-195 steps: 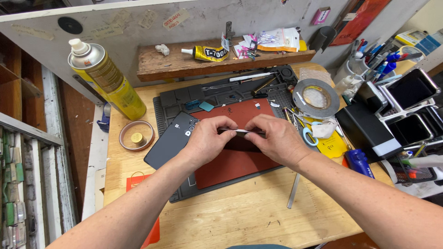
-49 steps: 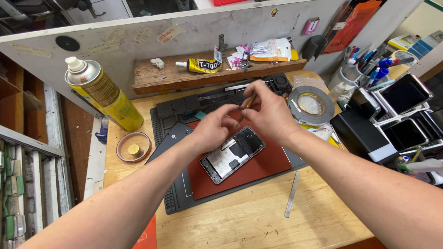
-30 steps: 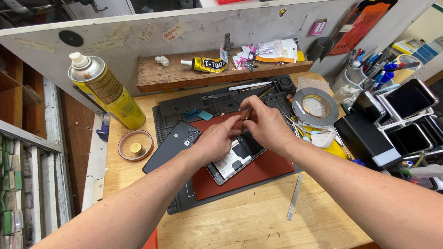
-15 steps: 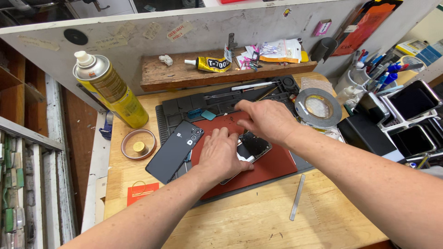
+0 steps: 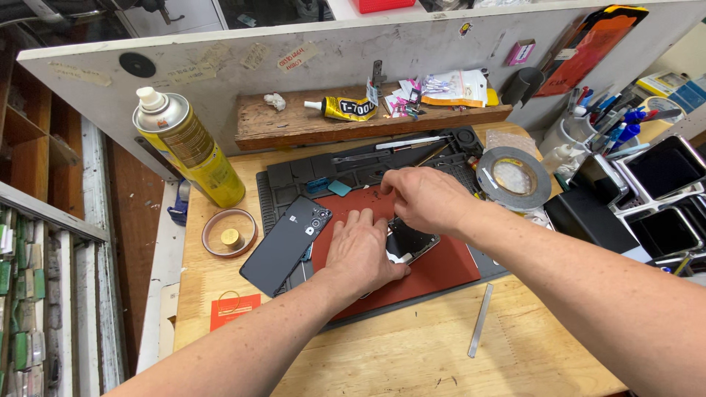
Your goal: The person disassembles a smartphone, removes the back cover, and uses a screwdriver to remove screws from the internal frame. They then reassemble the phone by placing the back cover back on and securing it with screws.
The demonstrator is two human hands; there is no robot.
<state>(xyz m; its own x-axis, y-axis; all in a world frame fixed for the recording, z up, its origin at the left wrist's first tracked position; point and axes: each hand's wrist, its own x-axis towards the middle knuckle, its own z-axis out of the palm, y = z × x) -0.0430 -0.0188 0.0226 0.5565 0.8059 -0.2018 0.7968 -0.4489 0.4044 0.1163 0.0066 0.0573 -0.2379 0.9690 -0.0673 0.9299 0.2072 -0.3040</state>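
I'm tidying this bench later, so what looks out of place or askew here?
The dark phone back cover lies slanted, half off the red mat's left side. A metal strip sits loose on the bare wood table. The left hand presses flat on the opened phone.
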